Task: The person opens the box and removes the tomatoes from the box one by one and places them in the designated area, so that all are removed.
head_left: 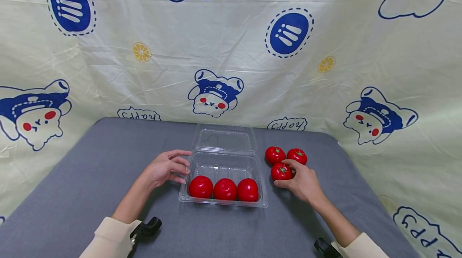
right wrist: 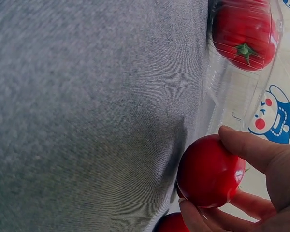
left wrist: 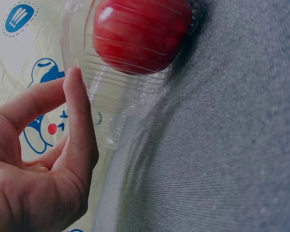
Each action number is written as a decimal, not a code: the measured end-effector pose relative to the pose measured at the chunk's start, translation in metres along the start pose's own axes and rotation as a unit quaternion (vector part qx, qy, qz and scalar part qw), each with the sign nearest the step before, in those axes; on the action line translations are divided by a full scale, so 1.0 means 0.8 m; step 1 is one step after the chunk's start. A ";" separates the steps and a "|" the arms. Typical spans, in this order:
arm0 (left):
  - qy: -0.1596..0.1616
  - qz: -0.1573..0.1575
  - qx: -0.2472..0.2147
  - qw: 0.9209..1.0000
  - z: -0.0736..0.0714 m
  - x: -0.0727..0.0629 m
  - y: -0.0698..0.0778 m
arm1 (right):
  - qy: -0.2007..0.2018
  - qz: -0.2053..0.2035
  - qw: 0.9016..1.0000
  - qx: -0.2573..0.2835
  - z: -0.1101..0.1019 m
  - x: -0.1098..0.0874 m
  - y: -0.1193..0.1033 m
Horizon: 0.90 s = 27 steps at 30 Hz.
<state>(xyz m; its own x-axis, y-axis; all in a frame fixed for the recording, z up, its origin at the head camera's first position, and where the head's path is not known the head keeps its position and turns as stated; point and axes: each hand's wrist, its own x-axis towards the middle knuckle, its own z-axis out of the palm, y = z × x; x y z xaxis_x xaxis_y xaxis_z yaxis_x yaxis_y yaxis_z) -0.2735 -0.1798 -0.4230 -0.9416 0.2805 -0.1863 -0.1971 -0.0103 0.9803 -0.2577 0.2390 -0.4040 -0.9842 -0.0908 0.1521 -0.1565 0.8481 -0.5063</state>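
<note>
A clear plastic clamshell box stands with its lid tipped back. Three red tomatoes sit in a row along its near side. At the box's left wall is my left hand, fingers loosely bent, fingertips right at the rim. The left wrist view shows a tomato behind the ribbed plastic beside those fingers. My right hand holds another tomato between thumb and fingers, to the right of the box. Just behind it are two more tomatoes, one left and one right.
Grey cloth covers the table. A pale printed curtain hangs behind it and along both sides. The lid lies toward the back edge. Each wrist wears a black strap, as on the left.
</note>
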 end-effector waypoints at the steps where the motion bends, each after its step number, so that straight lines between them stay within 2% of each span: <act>1: 0.000 0.000 0.000 1.000 0.000 0.000 0.000 | -0.001 0.000 1.000 0.000 0.000 0.000 0.000; 27: 0.002 0.000 0.001 1.000 0.000 0.000 0.000 | -0.010 0.005 1.000 0.001 0.005 0.001 0.002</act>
<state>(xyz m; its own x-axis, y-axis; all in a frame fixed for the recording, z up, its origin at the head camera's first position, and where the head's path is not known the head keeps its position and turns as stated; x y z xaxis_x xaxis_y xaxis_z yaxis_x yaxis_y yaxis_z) -0.2734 -0.1798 -0.4233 -0.9426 0.2773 -0.1862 -0.1962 -0.0084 0.9805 -0.2588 0.2385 -0.4085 -0.9871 -0.0926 0.1306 -0.1469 0.8482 -0.5090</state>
